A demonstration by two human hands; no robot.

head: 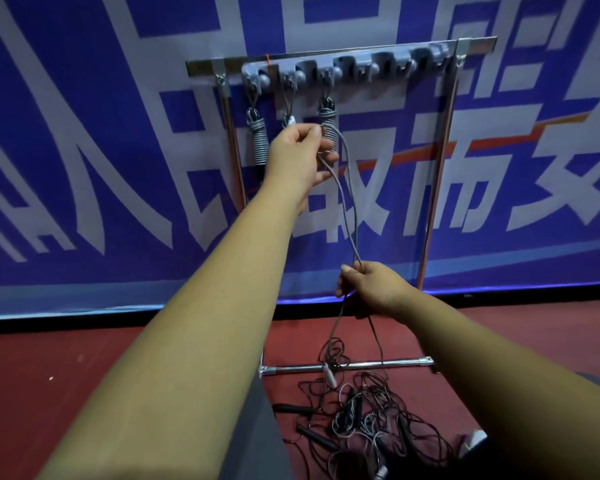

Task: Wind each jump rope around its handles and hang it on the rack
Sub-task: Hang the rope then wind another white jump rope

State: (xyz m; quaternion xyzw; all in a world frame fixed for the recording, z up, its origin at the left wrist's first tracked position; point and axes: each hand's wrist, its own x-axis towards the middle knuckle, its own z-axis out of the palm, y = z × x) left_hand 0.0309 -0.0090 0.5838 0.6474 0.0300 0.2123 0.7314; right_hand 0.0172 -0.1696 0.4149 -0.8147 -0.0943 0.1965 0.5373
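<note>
Up at the rack (pixel 440 161), the left hand (pixel 298 157) is raised just below the grey hook strip (pixel 343 69), thumb and forefinger pinched on the top of the grey rope (pixel 347 216), the other fingers curled under it (what else lies in the palm cannot be told). Two strands of that rope run down to the right hand (pixel 371 285), which pinches them between thumb and curled fingers, lower and nearer the body. Below it the rope drops to the red floor (pixel 101 375), where a white handle (pixel 329 374) dangles by the rack's base bar above a pile of loose ropes (pixel 368 420). Two wound ropes (pixel 258 136) hang from the hooks, either side of the left hand's fingertips. A blue banner (pixel 84 133) stands behind.
</note>
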